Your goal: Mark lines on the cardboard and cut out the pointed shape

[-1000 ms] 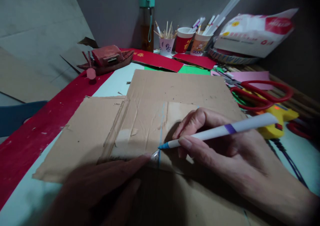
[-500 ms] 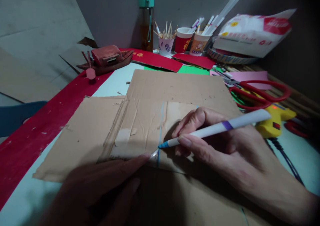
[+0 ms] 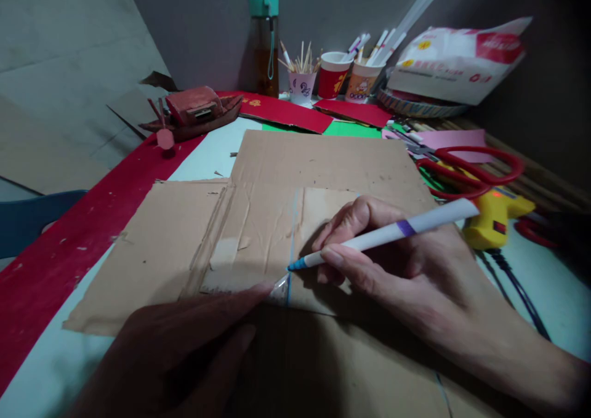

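Observation:
My right hand (image 3: pixel 392 264) grips a white felt-tip marker (image 3: pixel 373 236) with a purple band. Its blue tip touches a blue line on a creased cardboard piece (image 3: pixel 258 221). My left hand (image 3: pixel 194 332), in shadow, lies at the near edge of that piece. Its extended index finger presses on a clear plastic piece with a pointed corner (image 3: pixel 279 285), beside the blue line; most of this piece is hidden under the hand. Beneath lies a larger cardboard sheet (image 3: pixel 318 156). Another blue line shows farther right, partly behind my right hand.
Red-handled scissors (image 3: pixel 484 172) and a yellow tool (image 3: pixel 492 221) with a black cord lie at the right. Paper cups (image 3: pixel 333 76) with sticks and markers, a bottle (image 3: pixel 265 42) and a white bag (image 3: pixel 457 67) stand at the back. A model boat (image 3: pixel 198 113) sits back left.
The view has shifted slightly, so most things appear a little farther left. The marker tip stays on the blue line by the clear piece's corner; both hands keep nearly the same pose.

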`<state>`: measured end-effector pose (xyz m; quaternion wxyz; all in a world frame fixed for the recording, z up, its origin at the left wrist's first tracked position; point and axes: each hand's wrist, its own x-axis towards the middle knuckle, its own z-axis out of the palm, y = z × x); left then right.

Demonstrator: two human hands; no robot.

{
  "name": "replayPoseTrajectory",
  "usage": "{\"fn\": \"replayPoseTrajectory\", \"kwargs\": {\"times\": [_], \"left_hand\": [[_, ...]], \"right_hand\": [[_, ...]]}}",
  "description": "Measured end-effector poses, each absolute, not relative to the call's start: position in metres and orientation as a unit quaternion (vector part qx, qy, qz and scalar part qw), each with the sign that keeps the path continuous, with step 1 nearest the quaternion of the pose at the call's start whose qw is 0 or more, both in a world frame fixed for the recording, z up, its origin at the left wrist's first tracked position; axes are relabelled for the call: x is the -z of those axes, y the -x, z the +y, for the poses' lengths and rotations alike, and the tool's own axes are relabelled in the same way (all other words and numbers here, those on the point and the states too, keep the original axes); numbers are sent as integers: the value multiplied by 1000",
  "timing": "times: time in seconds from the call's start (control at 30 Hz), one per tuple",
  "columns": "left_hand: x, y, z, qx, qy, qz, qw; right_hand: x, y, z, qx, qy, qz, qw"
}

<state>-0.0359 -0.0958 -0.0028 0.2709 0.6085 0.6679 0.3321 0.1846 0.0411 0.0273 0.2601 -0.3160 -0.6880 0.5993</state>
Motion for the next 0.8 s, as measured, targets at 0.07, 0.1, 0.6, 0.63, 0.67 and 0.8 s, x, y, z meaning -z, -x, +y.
{"fn": "replayPoseTrajectory", "kwargs": {"times": [0.07, 0.1, 0.6, 0.63, 0.67, 0.8], "left_hand": [[3, 37, -95, -331, -621, 657, 271], [3, 37, -95, -331, -625, 653, 270], [-21, 21, -91, -397, -433, 691, 421], [-23, 21, -92, -410, -398, 678, 462], [-25, 22, -94, -423, -369, 666, 491], [-37, 22, -99, -454, -313, 697, 459]], "right_hand": [[-28, -184, 41, -609, 317, -680, 257], [-28, -184, 40, -613, 317, -677, 254], [-83, -229, 43, -554, 258, -596, 521], [-86, -240, 39, -516, 290, -615, 521], [-86, -252, 35, -467, 323, -642, 515], [-60, -299, 7, -242, 395, -767, 444]]}}
